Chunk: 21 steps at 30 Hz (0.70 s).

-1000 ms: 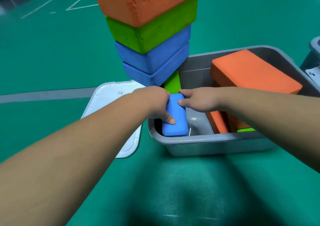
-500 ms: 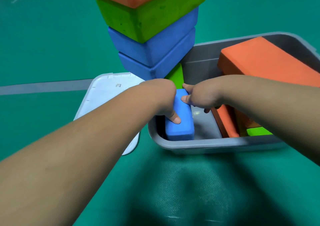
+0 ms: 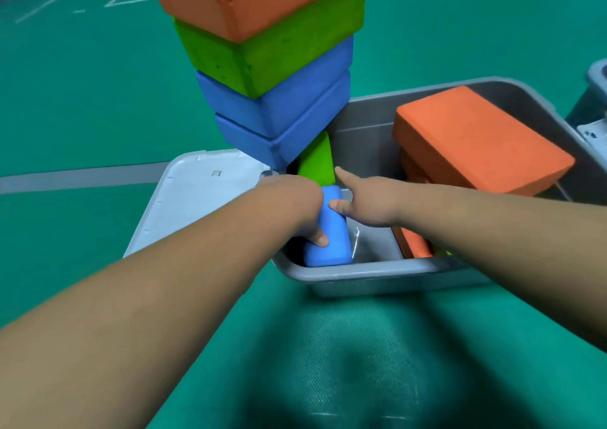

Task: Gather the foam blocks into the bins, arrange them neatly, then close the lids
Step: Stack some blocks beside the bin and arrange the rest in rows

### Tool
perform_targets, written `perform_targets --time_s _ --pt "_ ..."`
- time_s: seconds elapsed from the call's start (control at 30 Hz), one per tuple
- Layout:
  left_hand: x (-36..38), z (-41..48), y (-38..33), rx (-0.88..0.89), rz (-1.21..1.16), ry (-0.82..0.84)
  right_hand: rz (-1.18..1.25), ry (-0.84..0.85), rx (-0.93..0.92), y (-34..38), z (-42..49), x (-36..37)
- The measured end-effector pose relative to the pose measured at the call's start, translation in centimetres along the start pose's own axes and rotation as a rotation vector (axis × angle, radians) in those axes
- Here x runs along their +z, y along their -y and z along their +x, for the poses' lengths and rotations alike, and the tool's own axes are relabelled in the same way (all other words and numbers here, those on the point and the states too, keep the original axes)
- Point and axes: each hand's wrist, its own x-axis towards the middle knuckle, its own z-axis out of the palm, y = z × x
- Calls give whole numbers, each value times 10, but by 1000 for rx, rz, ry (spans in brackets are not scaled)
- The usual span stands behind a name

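Even, bright light; soft shadow on the floor (edges bend, slightly blurred).

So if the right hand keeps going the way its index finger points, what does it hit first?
Most likely the green block standing on edge in the bin; the right hand points almost at it, though depth is unclear.

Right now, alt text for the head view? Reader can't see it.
Both bare hands, left hand and right hand, press a blue foam block on edge into the near-left corner of an open grey bin. A tall block stack rises at the bin's far-left corner, orange blocks lie inside, and the white lid lies left.
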Motion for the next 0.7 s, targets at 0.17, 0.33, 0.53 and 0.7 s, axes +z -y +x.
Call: perform_targets --time_s 0.17,0.33,0.53,0.7 --pt "1 -2 5 63 37 -22 -33 8 -70 -7 1 -6" --pt "1 4 5 49 48 18 -61 20 -88 -8 10 -6" --pt "-1 2 3 19 92 54 -55 -13 -98 -1 8 -2" --pt "5 5 -2 1 96 38 -55 -72 -76 -1 -1 0"
